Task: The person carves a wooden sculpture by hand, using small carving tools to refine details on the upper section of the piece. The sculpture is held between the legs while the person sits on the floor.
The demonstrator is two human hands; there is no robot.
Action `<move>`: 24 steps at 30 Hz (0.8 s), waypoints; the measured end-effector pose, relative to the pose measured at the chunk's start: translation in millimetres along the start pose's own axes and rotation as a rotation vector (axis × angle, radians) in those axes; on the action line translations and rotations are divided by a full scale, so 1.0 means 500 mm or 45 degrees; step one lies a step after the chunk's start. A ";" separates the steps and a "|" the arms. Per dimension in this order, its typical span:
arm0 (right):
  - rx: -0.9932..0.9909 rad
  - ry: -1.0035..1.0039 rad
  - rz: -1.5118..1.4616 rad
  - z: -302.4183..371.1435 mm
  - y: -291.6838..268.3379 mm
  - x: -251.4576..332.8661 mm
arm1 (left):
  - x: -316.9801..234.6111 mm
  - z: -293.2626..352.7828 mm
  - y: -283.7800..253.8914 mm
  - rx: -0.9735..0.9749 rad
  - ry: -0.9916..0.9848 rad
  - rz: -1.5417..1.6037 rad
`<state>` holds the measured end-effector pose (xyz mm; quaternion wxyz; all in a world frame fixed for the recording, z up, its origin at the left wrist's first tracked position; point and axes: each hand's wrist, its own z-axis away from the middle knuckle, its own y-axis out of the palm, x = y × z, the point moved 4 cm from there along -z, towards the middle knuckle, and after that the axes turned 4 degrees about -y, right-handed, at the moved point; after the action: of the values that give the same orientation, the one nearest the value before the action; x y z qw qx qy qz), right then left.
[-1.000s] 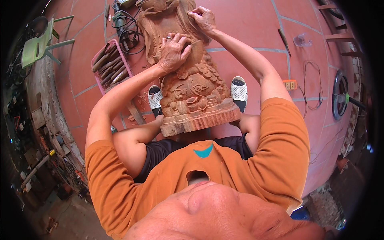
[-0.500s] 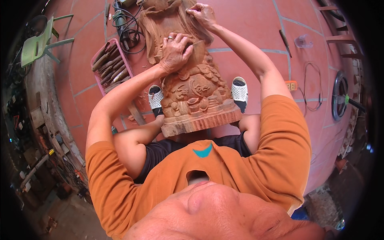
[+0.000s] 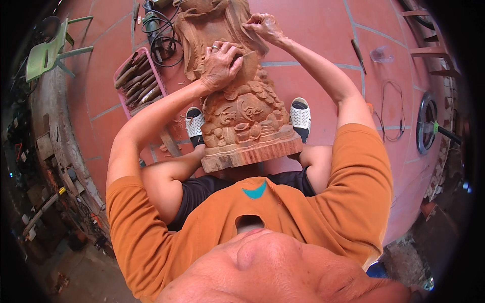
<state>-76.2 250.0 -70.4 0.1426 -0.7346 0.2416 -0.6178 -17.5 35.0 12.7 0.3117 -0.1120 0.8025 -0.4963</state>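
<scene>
A carved wooden statue (image 3: 247, 108) in reddish-brown wood lies between my legs, its flat base toward me and its far end cut off by the upper edge of the view. My left hand (image 3: 221, 65), with a ring on one finger, rests on the carving's middle, its fingers bent and pressed against the wood. Over the right edge of the carved folds, my right hand (image 3: 264, 27) is closed in a pinch. Whatever its fingertips hold, if anything, is too small to make out.
Left of the statue, a pink basket (image 3: 119, 95) holds several wooden-handled tools. Beyond it lies a corded power tool (image 3: 151, 24). A green chair (image 3: 46, 56) stands far left. To the right are a slim dark tool (image 3: 358, 54), a clear cup (image 3: 382, 54) and a looped cord (image 3: 392, 108).
My right hand has shifted slightly right and toward me along the carving's edge, still pinched. My left hand keeps its place on the wood.
</scene>
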 end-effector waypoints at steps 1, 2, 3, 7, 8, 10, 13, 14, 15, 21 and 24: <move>-0.075 0.021 -0.035 -0.012 -0.007 -0.007 | 0.001 -0.001 -0.003 -0.001 0.010 -0.003; -0.150 0.041 -0.071 -0.024 -0.016 -0.013 | 0.001 -0.005 -0.001 0.005 0.002 0.003; -0.218 0.061 -0.119 -0.033 -0.018 -0.003 | 0.003 -0.004 0.000 0.016 -0.014 0.001; -0.285 0.102 -0.155 -0.061 0.022 0.011 | 0.007 0.000 0.001 0.042 -0.010 -0.006; -0.253 0.006 -0.114 -0.064 0.032 0.003 | 0.003 -0.005 0.004 0.020 0.011 0.009; -0.263 -0.045 -0.078 -0.074 0.042 0.013 | 0.007 -0.001 0.001 -0.028 0.013 0.016; -0.218 -0.086 0.084 -0.099 0.030 0.036 | 0.008 0.001 -0.001 0.010 0.001 0.001; -0.197 -0.107 0.157 -0.112 0.030 0.050 | 0.007 0.003 -0.001 0.008 -0.007 -0.004; -0.178 -0.134 0.230 -0.126 0.029 0.062 | 0.007 0.002 -0.002 0.008 -0.003 -0.010; 0.025 -0.328 0.683 -0.175 0.056 0.121 | 0.005 -0.002 -0.003 0.006 0.007 0.007; 0.145 -0.415 0.822 -0.158 0.062 0.132 | 0.005 -0.002 -0.002 0.012 0.004 0.012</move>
<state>-150.9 195.7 -15.2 0.4076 -0.7002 0.4004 -0.4282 -20.0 33.9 12.7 0.3134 -0.1058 0.8012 -0.4987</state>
